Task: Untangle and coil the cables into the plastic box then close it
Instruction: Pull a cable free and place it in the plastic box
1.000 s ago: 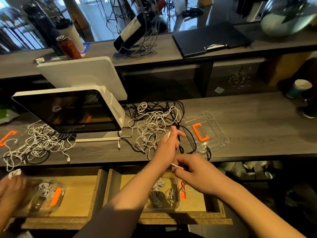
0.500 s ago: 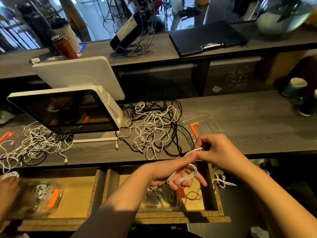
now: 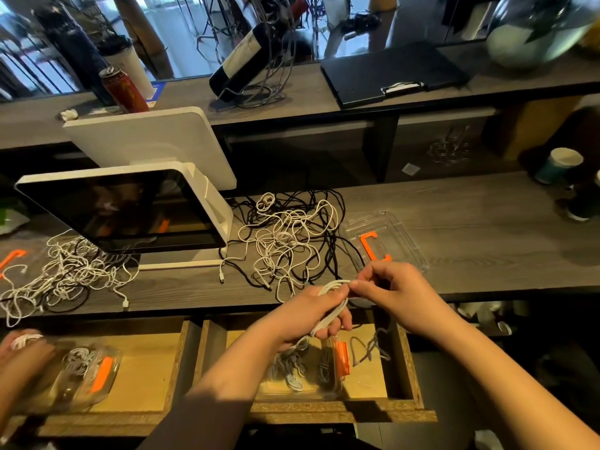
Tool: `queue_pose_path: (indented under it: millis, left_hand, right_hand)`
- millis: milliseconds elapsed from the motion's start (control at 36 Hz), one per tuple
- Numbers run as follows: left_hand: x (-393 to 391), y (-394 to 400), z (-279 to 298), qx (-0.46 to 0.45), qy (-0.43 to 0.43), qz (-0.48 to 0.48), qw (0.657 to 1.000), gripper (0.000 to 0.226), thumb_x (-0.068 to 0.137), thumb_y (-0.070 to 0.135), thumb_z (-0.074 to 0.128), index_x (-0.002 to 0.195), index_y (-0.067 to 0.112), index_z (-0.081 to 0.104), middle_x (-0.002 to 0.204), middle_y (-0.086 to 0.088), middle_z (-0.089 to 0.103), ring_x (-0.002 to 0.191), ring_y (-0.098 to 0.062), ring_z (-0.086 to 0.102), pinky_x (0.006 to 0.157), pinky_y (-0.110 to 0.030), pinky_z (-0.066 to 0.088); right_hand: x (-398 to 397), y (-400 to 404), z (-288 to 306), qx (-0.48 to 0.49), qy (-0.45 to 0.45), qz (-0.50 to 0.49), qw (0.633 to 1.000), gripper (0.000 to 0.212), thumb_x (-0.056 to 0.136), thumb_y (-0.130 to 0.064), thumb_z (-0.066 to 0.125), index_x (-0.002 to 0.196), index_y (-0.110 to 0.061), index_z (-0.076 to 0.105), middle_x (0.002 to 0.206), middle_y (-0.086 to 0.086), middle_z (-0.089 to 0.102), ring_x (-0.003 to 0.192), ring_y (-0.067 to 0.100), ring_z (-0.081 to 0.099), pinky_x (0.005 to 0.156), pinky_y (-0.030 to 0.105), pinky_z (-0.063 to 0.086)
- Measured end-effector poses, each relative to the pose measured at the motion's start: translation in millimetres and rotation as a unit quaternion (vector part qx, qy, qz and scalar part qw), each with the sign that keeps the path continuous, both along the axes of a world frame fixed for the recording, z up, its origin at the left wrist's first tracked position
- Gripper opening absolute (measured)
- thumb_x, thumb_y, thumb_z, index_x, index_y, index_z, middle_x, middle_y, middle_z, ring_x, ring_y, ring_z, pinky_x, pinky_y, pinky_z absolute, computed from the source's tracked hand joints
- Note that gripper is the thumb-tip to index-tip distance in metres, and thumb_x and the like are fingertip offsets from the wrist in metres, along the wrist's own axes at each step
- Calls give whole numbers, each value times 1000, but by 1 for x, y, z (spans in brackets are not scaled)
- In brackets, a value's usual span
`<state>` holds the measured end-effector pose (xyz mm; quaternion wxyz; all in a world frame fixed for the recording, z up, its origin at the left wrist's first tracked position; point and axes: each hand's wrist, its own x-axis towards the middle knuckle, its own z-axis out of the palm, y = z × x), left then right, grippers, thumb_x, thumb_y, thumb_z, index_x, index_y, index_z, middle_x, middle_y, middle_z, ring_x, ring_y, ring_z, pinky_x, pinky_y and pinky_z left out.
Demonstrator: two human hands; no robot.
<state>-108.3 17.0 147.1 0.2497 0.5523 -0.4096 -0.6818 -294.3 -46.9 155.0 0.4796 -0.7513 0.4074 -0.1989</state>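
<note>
My left hand [image 3: 319,311] grips a small coil of white cable [image 3: 334,298] above the open drawer. My right hand [image 3: 394,292] pinches the top of that coil at its right side. A tangle of white and black cables [image 3: 289,241] lies on the counter just behind my hands. A clear plastic lid with an orange clip [image 3: 386,241] lies right of the tangle. Under my left hand, a clear plastic box with an orange latch [image 3: 311,368] sits in the drawer and holds coiled cables.
A white screen on a stand [image 3: 130,209] stands at the left. A second cable tangle [image 3: 65,277] lies left of it. Another person's hand [image 3: 19,355] holds cable over a second clear box [image 3: 87,375] in the left drawer. A paper cup [image 3: 558,165] stands far right.
My left hand came back from the tangle to the drawer with white cable wound round it. My right hand rose to pinch the coil, which has grown and tightened.
</note>
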Motion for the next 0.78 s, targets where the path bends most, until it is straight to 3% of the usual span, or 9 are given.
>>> queue_pose_path:
  millis: [83, 167, 222, 306, 361, 444, 583, 667, 778]
  left_hand:
    - [-5, 0, -1, -9, 26, 61, 998, 32, 104, 43, 43, 108, 15, 58, 78, -8, 68, 59, -16, 55, 58, -25, 45]
    - [-7, -1, 1, -20, 24, 84, 996, 30, 105, 42, 42, 109, 18, 60, 86, -13, 70, 66, -17, 65, 66, -27, 54]
    - [-7, -1, 1, -18, 46, 105, 993, 29, 105, 40, 44, 111, 19, 62, 92, -14, 69, 73, -16, 68, 68, -27, 58]
    - [-5, 0, 1, 6, 125, 151, 981, 37, 99, 42, 51, 123, 18, 66, 117, -9, 71, 111, -20, 67, 84, -37, 61]
    - [-5, 1, 3, 17, 170, 159, 972, 42, 98, 45, 48, 129, 24, 67, 130, -2, 68, 124, -21, 62, 90, -37, 59]
    - [-5, 1, 8, 19, 215, 198, 956, 44, 98, 50, 40, 126, 30, 69, 124, -1, 71, 115, -19, 64, 95, -38, 51]
    - [7, -5, 7, 12, 311, 309, 899, 49, 105, 48, 30, 134, 24, 61, 121, -13, 71, 122, -26, 63, 117, -51, 33]
    - [10, -7, 5, 8, 338, 338, 878, 50, 106, 48, 32, 135, 20, 61, 115, -13, 71, 118, -28, 65, 115, -50, 37]
    - [8, -8, 4, 1, 347, 366, 864, 49, 106, 47, 34, 133, 17, 62, 97, -11, 72, 92, -23, 70, 98, -42, 51]
  right_hand:
    - [6, 3, -6, 6, -23, -34, 999, 35, 89, -43, 64, 77, -10, 65, 66, 6, 58, 61, 16, 53, 61, 32, 45]
    - [11, 8, -10, 39, -63, -57, 996, 52, 87, -52, 57, 70, -2, 59, 59, 0, 50, 56, 11, 47, 58, 29, 41]
    - [13, 11, -10, 61, -91, -63, 992, 47, 89, -49, 54, 71, -7, 63, 61, 0, 56, 58, 11, 52, 59, 29, 43]
    - [18, 15, -10, 95, -122, -66, 986, 31, 95, -38, 54, 82, -17, 72, 76, 3, 72, 71, 16, 66, 68, 31, 51]
    - [20, 16, -13, 91, -119, -74, 986, 30, 99, -32, 55, 77, -18, 70, 71, 2, 69, 64, 16, 63, 63, 30, 49]
    - [23, 19, -17, 105, -102, -95, 985, 32, 100, -31, 54, 72, -19, 65, 61, -3, 61, 52, 6, 54, 50, 20, 42]
    - [23, 25, -30, 112, -69, -94, 987, 37, 102, -34, 49, 71, -18, 61, 56, -8, 48, 54, 9, 45, 57, 33, 37]
    - [28, 33, -32, 91, -53, -89, 990, 38, 102, -33, 48, 70, -16, 60, 56, -7, 48, 54, 6, 45, 58, 30, 37]
    - [35, 42, -34, 100, -42, -85, 991, 39, 102, -34, 48, 70, -16, 60, 51, -12, 46, 50, 1, 41, 54, 22, 33]
